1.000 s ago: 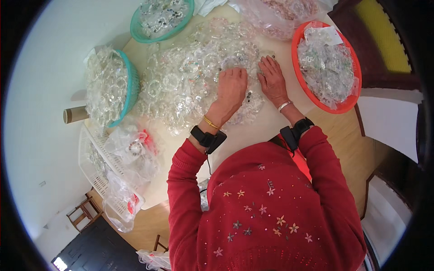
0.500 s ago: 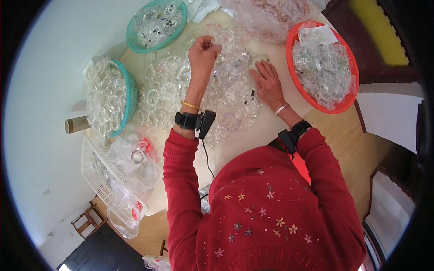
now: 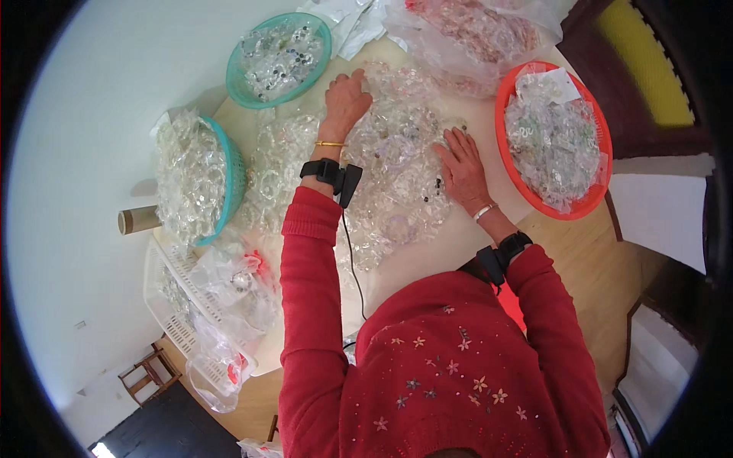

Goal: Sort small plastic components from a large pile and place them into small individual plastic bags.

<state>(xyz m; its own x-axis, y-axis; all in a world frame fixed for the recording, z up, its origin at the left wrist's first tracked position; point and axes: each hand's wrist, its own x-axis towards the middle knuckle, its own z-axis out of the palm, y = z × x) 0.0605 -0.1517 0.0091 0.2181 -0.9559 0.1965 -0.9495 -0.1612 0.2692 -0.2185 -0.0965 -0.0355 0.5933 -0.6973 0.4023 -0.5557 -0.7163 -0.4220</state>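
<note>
A wide pile of clear plastic packets with beaded bracelets (image 3: pixel 397 229) inside covers the middle of the table. My left hand (image 3: pixel 347 101) is over the far left part of the pile, with fingers bent downward and apart. Nothing shows in it, though its palm side is hidden. At the pile's right edge, my right hand (image 3: pixel 463 169) lies palm down with fingers stretched out, touching the packets. A few dark beads (image 3: pixel 432 191) show just left of its wrist.
A teal basket (image 3: pixel 237 179) heaped with packets stands left; another teal basket (image 3: pixel 238 90) sits far left. To the right is a red basket (image 3: pixel 500 126). Beyond the pile lies a large clear bag of pinkish packets (image 3: pixel 489 38). A white plastic basket (image 3: pixel 164 313) stands near left.
My left hand has moved slightly forward over the pile, its fingers now pointing down and away. The right hand stays at the pile's right edge. The whole view has shifted slightly.
</note>
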